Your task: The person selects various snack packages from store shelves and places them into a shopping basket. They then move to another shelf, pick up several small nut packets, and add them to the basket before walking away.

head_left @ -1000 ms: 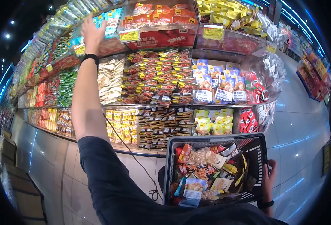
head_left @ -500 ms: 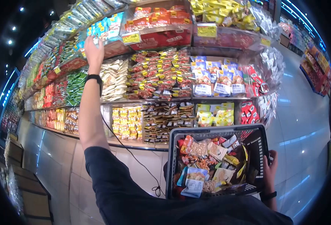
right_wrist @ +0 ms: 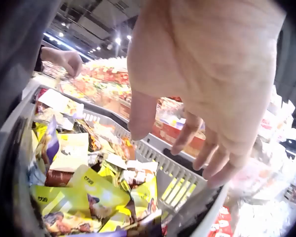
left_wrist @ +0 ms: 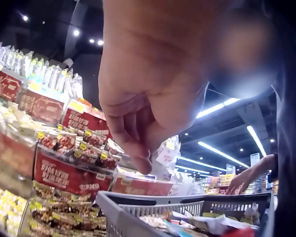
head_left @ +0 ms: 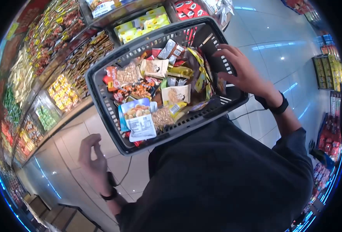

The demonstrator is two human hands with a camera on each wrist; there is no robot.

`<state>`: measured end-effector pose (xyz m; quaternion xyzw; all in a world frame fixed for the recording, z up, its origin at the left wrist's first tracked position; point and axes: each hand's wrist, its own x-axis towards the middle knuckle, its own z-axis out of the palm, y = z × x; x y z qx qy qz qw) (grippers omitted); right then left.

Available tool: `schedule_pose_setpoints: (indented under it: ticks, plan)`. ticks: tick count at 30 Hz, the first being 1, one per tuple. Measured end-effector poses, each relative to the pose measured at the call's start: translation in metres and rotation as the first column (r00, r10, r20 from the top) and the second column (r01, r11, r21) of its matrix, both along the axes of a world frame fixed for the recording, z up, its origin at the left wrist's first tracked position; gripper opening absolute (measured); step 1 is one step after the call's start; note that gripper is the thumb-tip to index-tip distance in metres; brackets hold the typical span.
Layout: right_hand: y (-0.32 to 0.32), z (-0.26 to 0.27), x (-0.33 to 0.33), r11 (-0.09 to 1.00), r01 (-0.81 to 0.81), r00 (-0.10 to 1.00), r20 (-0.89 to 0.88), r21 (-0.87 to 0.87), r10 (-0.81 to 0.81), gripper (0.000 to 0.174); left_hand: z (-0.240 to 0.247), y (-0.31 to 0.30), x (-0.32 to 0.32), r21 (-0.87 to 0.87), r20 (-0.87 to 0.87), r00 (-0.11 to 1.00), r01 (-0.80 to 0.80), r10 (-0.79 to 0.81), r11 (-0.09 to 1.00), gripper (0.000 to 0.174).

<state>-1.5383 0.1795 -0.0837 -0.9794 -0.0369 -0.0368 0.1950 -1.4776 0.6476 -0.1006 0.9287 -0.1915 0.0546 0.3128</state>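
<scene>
A dark grey shopping basket [head_left: 186,126], tilted in the head view, stands in front of my body with many snack packs in it. On top lie a blue-and-white nut pouch [head_left: 142,125], cream packets [head_left: 176,94] and a bag of pale nuts [head_left: 163,117]. Yellow-green bags [right_wrist: 98,187] fill the near end in the right wrist view. My left hand [head_left: 92,156] hangs off the basket's lower left corner, fingers loosely curled and holding nothing. Over the basket's right end is my right hand [head_left: 243,71], fingers spread and slightly bent, nothing in them.
Shelves of bagged snacks [head_left: 54,46] curve along the left and top. A thin dark cord [head_left: 129,170] hangs near the left wrist. Brown boxes [head_left: 60,216] stand at the lower left. Tiled floor [head_left: 271,69] stretches right toward another display [head_left: 325,71].
My left hand has come back from the upper shelf to beside the basket, empty. The right hand has left the basket's right rim. The view has turned down toward my body.
</scene>
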Motion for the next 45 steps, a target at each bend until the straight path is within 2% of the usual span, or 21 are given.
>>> schedule_pose_setpoints:
  ticks: [1, 2, 4, 7, 8, 10, 14, 16, 21, 23, 26, 28, 30, 32, 33, 34, 35, 37, 38, 40, 45]
  plan:
    - [0.008, 0.004, 0.009, 0.988, -0.149, 0.989, 0.003, -0.047, 0.15, 0.055, -0.006, -0.011, -0.014, -0.025, 0.0, 0.998, -0.058, 0.058, 0.998, 0.021]
    - [0.017, 0.001, 0.018, 0.986, -0.165, 0.986, 0.0, -0.035, 0.165, 0.055, -0.013, -0.021, -0.027, -0.047, -0.001, 0.993, -0.116, 0.116, 0.992, 0.022]
    - [0.033, -0.004, 0.037, 0.933, -0.33, 0.918, -0.179, 0.144, 0.353, 0.054, -0.036, -0.034, -0.047, -0.222, -0.133, 0.981, -0.167, 0.14, 0.961, 0.031]
    - [0.05, -0.057, 0.053, 0.861, -0.493, 0.848, -0.154, 0.123, 0.507, 0.059, -0.052, -0.06, -0.061, -0.228, -0.073, 0.984, -0.177, 0.165, 0.957, 0.033]
    - [0.056, -0.069, 0.056, 0.858, -0.499, 0.845, -0.148, 0.122, 0.513, 0.059, -0.058, -0.064, -0.061, -0.133, -0.011, 0.984, -0.179, 0.179, 0.975, 0.033]
    - [0.068, -0.088, 0.06, 0.811, -0.57, 0.821, -0.104, -0.131, 0.561, 0.067, -0.061, -0.072, -0.061, -0.031, 0.047, 0.979, -0.198, 0.2, 0.98, 0.032]
    - [0.074, -0.09, 0.067, 0.799, -0.572, 0.82, -0.121, -0.184, 0.559, 0.075, -0.055, -0.079, -0.058, -0.028, 0.131, 0.964, -0.228, 0.23, 0.973, 0.034]
    - [0.075, -0.067, 0.073, 0.829, -0.553, 0.831, -0.138, -0.09, 0.539, 0.072, -0.053, -0.084, -0.055, -0.163, 0.034, 0.979, -0.195, 0.203, 0.967, 0.037]
    - [0.078, -0.038, 0.088, 0.845, -0.523, 0.839, -0.106, 0.115, 0.533, 0.052, -0.051, -0.11, -0.04, 0.005, 0.159, 0.975, -0.157, 0.154, 0.988, 0.061]
    - [0.082, -0.044, 0.094, 0.85, -0.484, 0.866, -0.028, 0.208, 0.5, 0.035, -0.043, -0.122, -0.038, 0.142, 0.105, 0.986, -0.141, 0.127, 0.98, 0.082]
    - [0.088, -0.064, 0.1, 0.863, -0.427, 0.903, 0.07, 0.269, 0.425, 0.032, -0.051, -0.127, -0.039, 0.236, -0.003, 0.99, -0.134, 0.138, 0.962, 0.093]
    - [0.089, -0.071, 0.101, 0.841, -0.433, 0.9, 0.111, 0.323, 0.421, 0.03, -0.059, -0.119, -0.037, 0.243, -0.053, 0.989, -0.124, 0.141, 0.962, 0.089]
    - [0.086, -0.071, 0.098, 0.815, -0.42, 0.896, 0.041, 0.4, 0.442, 0.028, -0.071, -0.108, -0.035, -0.028, -0.035, 0.997, -0.063, 0.062, 0.998, 0.084]
    - [0.083, -0.072, 0.099, 0.814, -0.384, 0.903, -0.006, 0.436, 0.43, 0.027, -0.075, -0.106, -0.033, -0.003, 0.017, 0.999, -0.045, 0.046, 0.999, 0.076]
    - [0.083, -0.075, 0.1, 0.803, -0.406, 0.9, 0.04, 0.437, 0.433, 0.027, -0.08, -0.105, -0.035, -0.313, -0.083, 0.986, -0.162, 0.143, 0.936, 0.07]
    - [0.082, -0.078, 0.102, 0.792, -0.427, 0.896, 0.087, 0.436, 0.435, 0.026, -0.084, -0.104, -0.037, -0.576, -0.206, 0.958, -0.284, 0.2, 0.767, 0.064]
    - [0.082, -0.08, 0.102, 0.801, -0.434, 0.897, 0.11, 0.413, 0.429, 0.025, -0.086, -0.098, -0.038, -0.575, -0.204, 0.959, -0.281, 0.197, 0.769, 0.064]
    - [0.083, -0.081, 0.099, 0.802, -0.428, 0.897, 0.085, 0.418, 0.434, 0.024, -0.084, -0.082, -0.038, -0.902, -0.26, 0.964, -0.264, 0.058, 0.342, 0.052]
    - [0.083, -0.08, 0.099, 0.804, -0.423, 0.896, 0.06, 0.419, 0.44, 0.023, -0.083, -0.08, -0.038, -0.902, -0.255, 0.965, -0.26, 0.06, 0.344, 0.052]
    - [0.085, -0.079, 0.097, 0.792, -0.438, 0.886, 0.053, 0.425, 0.461, 0.024, -0.079, -0.077, -0.037, -0.946, -0.323, 0.942, -0.318, -0.088, 0.065, 0.05]
    - [0.09, -0.079, 0.092, 0.794, -0.446, 0.862, -0.04, 0.414, 0.505, 0.031, -0.076, -0.077, -0.037, -0.94, -0.342, 0.937, -0.342, -0.077, 0.013, 0.053]
